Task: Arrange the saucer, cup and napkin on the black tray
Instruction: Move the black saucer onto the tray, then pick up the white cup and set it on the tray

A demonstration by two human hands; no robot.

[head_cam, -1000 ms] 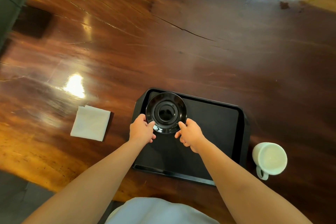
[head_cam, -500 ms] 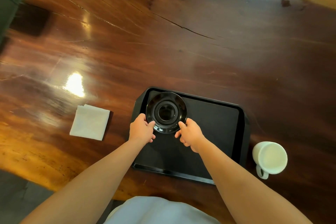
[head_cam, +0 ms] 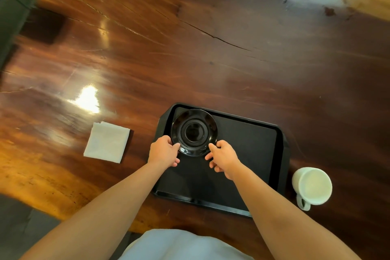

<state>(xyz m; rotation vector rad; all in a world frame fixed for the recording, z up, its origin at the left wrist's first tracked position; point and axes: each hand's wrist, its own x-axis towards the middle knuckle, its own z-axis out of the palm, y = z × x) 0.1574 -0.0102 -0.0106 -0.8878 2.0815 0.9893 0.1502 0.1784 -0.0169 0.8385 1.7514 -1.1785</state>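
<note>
A glossy black saucer point(head_cam: 194, 132) sits in the far left corner of the black tray point(head_cam: 249, 150). My left hand point(head_cam: 163, 151) pinches its near left rim and my right hand point(head_cam: 222, 158) pinches its near right rim. A folded white napkin point(head_cam: 107, 142) lies on the wooden table to the left of the tray. A white cup point(head_cam: 312, 186) stands on the table just right of the tray, its handle pointing toward me.
The dark polished wooden table point(head_cam: 190, 48) stretches far beyond the tray, with a long crack and bright glare spots. A grey-green bench edge point(head_cam: 16, 2) runs along the far left. My white garment point(head_cam: 181, 245) shows at the bottom edge.
Both hands stay on the saucer's near rim, and the saucer holds its place in the tray's far left corner. Only the camera has shifted slightly.
</note>
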